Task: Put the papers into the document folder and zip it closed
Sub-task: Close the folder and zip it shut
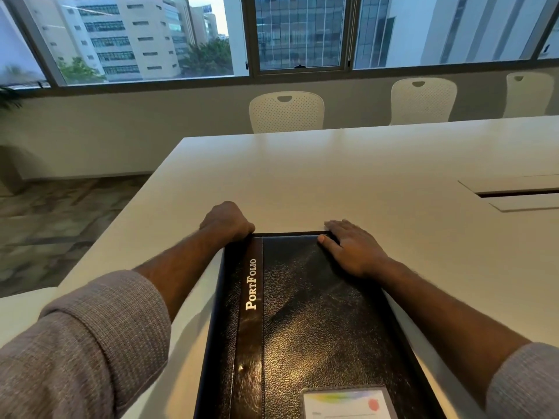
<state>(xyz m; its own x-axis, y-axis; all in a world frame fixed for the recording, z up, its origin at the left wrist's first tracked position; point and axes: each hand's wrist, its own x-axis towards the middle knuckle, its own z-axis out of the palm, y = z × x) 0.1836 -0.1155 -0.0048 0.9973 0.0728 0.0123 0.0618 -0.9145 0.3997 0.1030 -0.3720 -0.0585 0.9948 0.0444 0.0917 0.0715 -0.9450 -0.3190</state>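
Closed black folder (317, 328) under flat right hand (351, 249), left hand (227, 222) curled at its far corner.

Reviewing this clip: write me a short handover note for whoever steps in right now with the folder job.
Left hand: curled at the far left corner of the document folder; whether it pinches the zip pull cannot be seen.
Right hand: flat, pressing the cover near the far right corner.
Folder: lies shut on the white table; no loose papers in view.
Done: papers apparently inside, cover closed.
Left: confirm the zip runs fully round; its track is not visible.
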